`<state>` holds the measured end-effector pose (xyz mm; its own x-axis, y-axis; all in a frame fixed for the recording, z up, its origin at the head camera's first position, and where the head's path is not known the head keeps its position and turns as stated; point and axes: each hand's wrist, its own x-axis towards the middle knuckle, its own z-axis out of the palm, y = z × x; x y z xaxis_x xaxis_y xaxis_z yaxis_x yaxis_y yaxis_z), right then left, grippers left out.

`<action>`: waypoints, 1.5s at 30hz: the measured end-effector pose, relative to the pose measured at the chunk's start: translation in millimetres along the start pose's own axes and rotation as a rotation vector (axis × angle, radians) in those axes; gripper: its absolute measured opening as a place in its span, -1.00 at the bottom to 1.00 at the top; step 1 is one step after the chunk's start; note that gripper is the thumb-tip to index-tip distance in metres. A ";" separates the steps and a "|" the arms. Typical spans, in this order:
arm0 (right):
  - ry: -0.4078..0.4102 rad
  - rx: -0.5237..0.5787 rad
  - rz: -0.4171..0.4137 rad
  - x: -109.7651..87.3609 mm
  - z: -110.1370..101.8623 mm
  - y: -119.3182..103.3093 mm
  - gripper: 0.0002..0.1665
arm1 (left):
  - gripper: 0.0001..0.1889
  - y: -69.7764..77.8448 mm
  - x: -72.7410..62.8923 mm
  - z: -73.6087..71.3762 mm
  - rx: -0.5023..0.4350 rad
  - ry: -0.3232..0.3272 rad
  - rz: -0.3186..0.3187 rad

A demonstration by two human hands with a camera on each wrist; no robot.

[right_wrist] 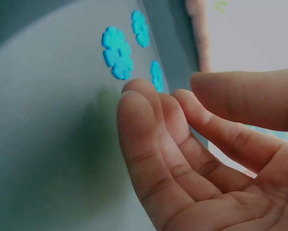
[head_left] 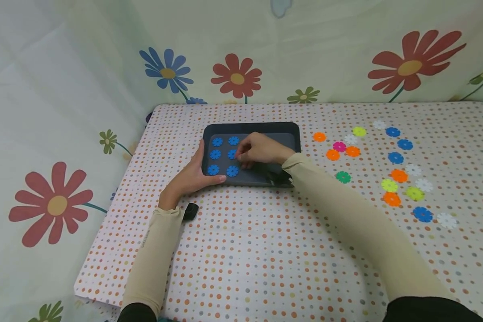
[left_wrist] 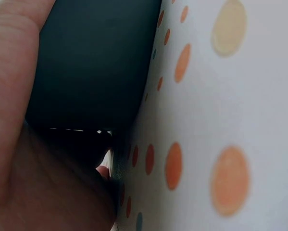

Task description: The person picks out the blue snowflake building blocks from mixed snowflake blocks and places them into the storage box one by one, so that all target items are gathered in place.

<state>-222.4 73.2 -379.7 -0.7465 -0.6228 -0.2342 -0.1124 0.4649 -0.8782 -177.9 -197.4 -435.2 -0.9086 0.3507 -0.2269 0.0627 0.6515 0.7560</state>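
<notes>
A dark rectangular baking tray (head_left: 277, 129) holds several blue snowflake discs (head_left: 213, 170) set in two columns at its left side. My left hand (head_left: 191, 176) rests at the tray's front left corner, thumb along the front rim and straight fingers against the left wall. That tray's dark outer wall (left_wrist: 95, 62) stands beside the thumb in the left wrist view. Over the tray's middle, my right hand (head_left: 261, 149) has its fingertips at a blue disc (head_left: 231, 154), partly covered by them. The right wrist view shows its thumb apart from bent fingers (right_wrist: 139, 120), nothing between them.
To the right of the tray lie loose snowflake discs, among them orange (head_left: 319, 137), pink (head_left: 340, 146), green (head_left: 343, 177), yellow (head_left: 415, 193), white (head_left: 446, 220) and blue (head_left: 422, 214). A dotted cloth (head_left: 241, 250) covers the table; a flowered curtain (head_left: 322, 40) hangs behind.
</notes>
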 end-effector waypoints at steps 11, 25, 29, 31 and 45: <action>0.110 0.141 0.010 -39.0 -14.7 16.2 -0.69 | 0.48 0.2 1.8 1.8 0.010 0.005 -0.015; 0.222 0.195 -0.010 -109.6 -33.7 25.8 -0.64 | 0.50 3.3 -2.6 4.1 0.003 0.003 0.002; 0.253 0.194 -0.013 -127.3 -38.4 24.5 -0.62 | 0.48 5.4 -3.1 4.5 0.002 0.005 -0.001; 0.274 0.199 -0.011 -135.1 -39.7 25.8 -0.62 | 0.47 6.4 -3.5 5.0 0.007 0.002 -0.005; 0.398 0.175 0.034 -185.7 -46.9 40.7 -0.58 | 0.44 7.0 -4.1 2.4 0.003 -0.002 0.008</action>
<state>-119.0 237.3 -352.4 -0.9464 -0.3016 -0.1153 0.0041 0.3459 -0.9383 -172.8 -192.6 -430.5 -0.9074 0.3572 -0.2216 0.0715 0.6506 0.7560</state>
